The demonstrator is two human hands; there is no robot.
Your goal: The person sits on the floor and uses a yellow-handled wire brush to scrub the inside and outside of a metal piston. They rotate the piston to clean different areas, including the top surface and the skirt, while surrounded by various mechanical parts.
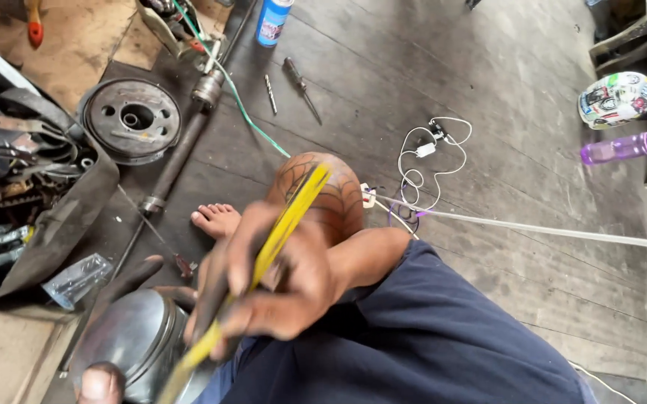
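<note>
1. The right hand (278,277) has its grip closed round a yellow tool (267,254), which slants from 7 o'clock up to 1 o'clock; the hand is blurred.
2. The left hand (103,381) shows only a thumb at 7 o'clock, pressed on the rim of a shiny metal cylinder (136,340); whether its grip is closed I cannot tell.
3. The cylinder sits just left of the dark blue shorts (413,337), under the right hand.
4. The floor (533,247) is dark worn planks. At 10 o'clock lie a round metal disc (133,118) and a long shaft (181,146).
5. At 12 o'clock stand a blue can (273,21) and a screwdriver (301,88).
6. At 2 o'clock lie a stickered helmet (617,97) and a purple bottle (623,147); white cable (428,161) coils near the knee.
</note>
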